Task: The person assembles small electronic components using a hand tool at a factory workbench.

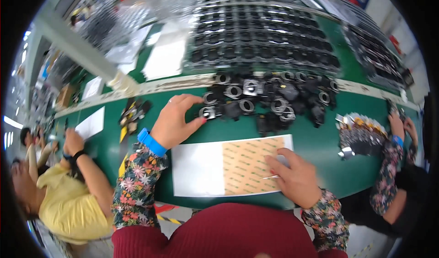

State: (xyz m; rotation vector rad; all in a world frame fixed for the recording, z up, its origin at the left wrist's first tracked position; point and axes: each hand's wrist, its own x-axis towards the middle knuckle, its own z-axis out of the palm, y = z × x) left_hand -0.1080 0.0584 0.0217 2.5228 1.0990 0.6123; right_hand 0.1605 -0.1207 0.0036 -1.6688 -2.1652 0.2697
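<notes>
My left hand reaches to the near left edge of a heap of small black parts with silver rings. Its thumb and forefinger are apart, with one silver-faced part at their tips; I see no grip on it. In front of me lies a white sheet, and a tan backing sheet with rows of green print covers its right portion. Over the tan sheet's right side, my right hand is closed around a thin metal tool, seemingly tweezers, its tip pointing left.
Clear trays of black parts stand behind a pale ledge. Right of me sits a pile of small silver-and-orange parts, near a co-worker's hands. Another person in yellow works at left. A slanting post rises there.
</notes>
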